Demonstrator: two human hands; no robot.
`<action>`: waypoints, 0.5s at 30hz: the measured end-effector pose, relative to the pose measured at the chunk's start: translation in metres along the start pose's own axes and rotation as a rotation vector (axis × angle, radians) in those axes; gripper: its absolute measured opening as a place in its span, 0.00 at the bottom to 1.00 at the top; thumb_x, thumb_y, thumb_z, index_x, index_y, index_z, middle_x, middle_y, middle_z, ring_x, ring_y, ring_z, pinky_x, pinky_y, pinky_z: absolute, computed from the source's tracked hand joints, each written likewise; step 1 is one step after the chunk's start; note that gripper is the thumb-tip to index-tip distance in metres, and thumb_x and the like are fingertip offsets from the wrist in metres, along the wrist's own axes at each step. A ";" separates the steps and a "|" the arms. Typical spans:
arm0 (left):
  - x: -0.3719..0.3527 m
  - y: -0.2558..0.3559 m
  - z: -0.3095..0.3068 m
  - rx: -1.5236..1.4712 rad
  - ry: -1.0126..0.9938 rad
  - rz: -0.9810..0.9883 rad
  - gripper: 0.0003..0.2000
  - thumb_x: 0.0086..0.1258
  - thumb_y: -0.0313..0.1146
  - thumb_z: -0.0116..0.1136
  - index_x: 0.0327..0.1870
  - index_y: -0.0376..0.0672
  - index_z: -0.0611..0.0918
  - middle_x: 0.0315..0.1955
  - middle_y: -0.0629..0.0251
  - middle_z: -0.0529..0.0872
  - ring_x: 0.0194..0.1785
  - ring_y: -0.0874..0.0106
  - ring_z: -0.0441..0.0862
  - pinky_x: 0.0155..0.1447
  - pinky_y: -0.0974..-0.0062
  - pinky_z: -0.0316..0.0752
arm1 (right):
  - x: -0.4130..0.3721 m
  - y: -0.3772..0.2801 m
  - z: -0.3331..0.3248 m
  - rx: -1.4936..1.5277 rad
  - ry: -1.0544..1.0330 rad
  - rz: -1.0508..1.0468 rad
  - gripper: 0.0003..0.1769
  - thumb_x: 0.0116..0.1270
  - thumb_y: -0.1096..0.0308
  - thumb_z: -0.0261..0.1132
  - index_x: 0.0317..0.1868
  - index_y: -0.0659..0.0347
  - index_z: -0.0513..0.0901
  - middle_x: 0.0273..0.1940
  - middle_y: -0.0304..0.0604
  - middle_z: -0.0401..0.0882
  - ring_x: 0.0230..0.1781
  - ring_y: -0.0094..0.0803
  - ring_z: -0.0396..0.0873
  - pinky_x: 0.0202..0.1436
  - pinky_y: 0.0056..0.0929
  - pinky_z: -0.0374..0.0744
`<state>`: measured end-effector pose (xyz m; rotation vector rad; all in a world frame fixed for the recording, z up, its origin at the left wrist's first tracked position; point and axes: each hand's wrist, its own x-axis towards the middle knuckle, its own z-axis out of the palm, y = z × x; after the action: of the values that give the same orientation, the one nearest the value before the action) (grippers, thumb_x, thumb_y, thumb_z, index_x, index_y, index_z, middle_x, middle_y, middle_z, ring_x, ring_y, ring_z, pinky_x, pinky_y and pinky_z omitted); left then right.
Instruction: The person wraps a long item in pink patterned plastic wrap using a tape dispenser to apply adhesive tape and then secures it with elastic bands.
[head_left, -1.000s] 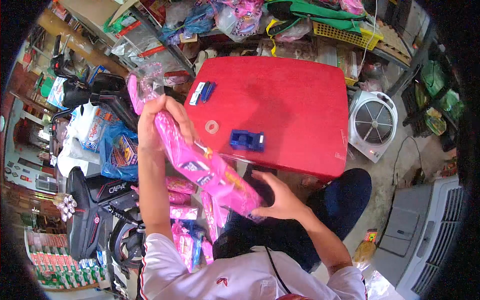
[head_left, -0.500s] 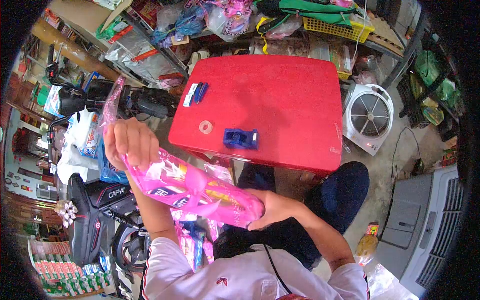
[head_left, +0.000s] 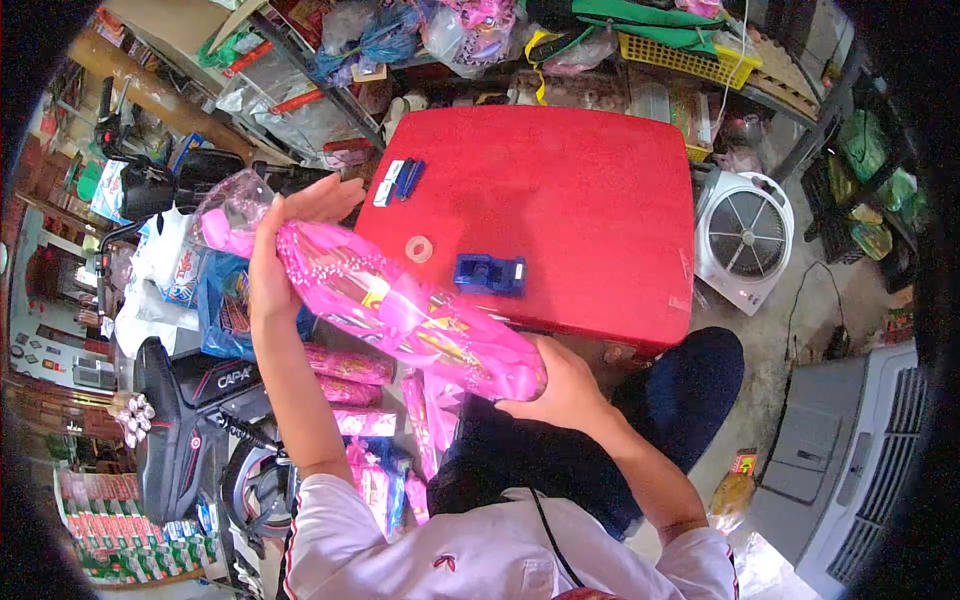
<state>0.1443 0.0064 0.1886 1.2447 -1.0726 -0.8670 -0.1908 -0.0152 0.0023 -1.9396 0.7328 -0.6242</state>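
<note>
A long pink gift bundle in clear film with pink ribbon and white dots slants across my lap, its upper end to the left. My right hand grips its lower end, with the thumb underneath. Near the upper end, my left hand lies against the wrap with its fingers stretched out straight. Loose clear film sticks out past that hand. Beyond the bundle, a red table carries a blue tape dispenser, a roll of clear tape and blue pens beside small white boxes.
More pink wrapped packages lie at lower left, near a black motorbike seat. A white box fan stands right of the table, with a grey appliance nearer me. Shelves with bags and a yellow basket line the back.
My left hand has gone from a closed grasp on the gathered film to straightened fingers along the wrap. The bundle has risen and moved slightly toward the table, and my right hand with it.
</note>
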 end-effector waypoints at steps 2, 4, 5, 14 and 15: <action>0.005 -0.002 0.002 0.000 0.026 -0.043 0.35 0.85 0.55 0.35 0.74 0.29 0.73 0.68 0.37 0.79 0.72 0.48 0.77 0.80 0.53 0.65 | 0.001 0.001 0.000 -0.068 0.076 -0.018 0.49 0.45 0.52 0.87 0.66 0.65 0.77 0.57 0.59 0.83 0.59 0.55 0.82 0.64 0.48 0.80; 0.009 -0.004 0.005 0.045 0.047 -0.071 0.35 0.85 0.56 0.35 0.74 0.30 0.72 0.68 0.40 0.80 0.71 0.51 0.79 0.77 0.55 0.69 | 0.003 0.006 0.002 -0.137 0.138 -0.024 0.49 0.45 0.51 0.86 0.65 0.65 0.77 0.55 0.59 0.83 0.56 0.57 0.83 0.61 0.49 0.80; 0.010 -0.005 0.008 0.045 0.073 -0.098 0.35 0.85 0.56 0.35 0.75 0.31 0.73 0.68 0.41 0.81 0.71 0.51 0.79 0.76 0.55 0.70 | 0.003 0.006 0.002 -0.170 0.159 -0.020 0.49 0.44 0.51 0.86 0.64 0.66 0.77 0.54 0.59 0.83 0.55 0.57 0.83 0.61 0.50 0.80; 0.015 -0.011 0.010 0.015 0.141 -0.192 0.33 0.86 0.52 0.36 0.75 0.28 0.71 0.68 0.42 0.81 0.70 0.52 0.79 0.74 0.55 0.74 | 0.000 0.008 0.006 -0.339 0.241 0.020 0.51 0.46 0.46 0.85 0.66 0.67 0.76 0.52 0.58 0.81 0.54 0.57 0.81 0.60 0.52 0.79; 0.015 -0.010 0.012 -0.005 0.150 -0.189 0.33 0.86 0.50 0.35 0.74 0.26 0.70 0.67 0.42 0.81 0.70 0.52 0.80 0.74 0.56 0.74 | 0.000 0.011 0.009 -0.345 0.245 0.006 0.52 0.47 0.44 0.84 0.67 0.67 0.75 0.53 0.58 0.81 0.54 0.56 0.81 0.60 0.52 0.79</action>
<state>0.1376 -0.0127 0.1808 1.4002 -0.8424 -0.9023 -0.1874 -0.0145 -0.0114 -2.1958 1.0549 -0.7811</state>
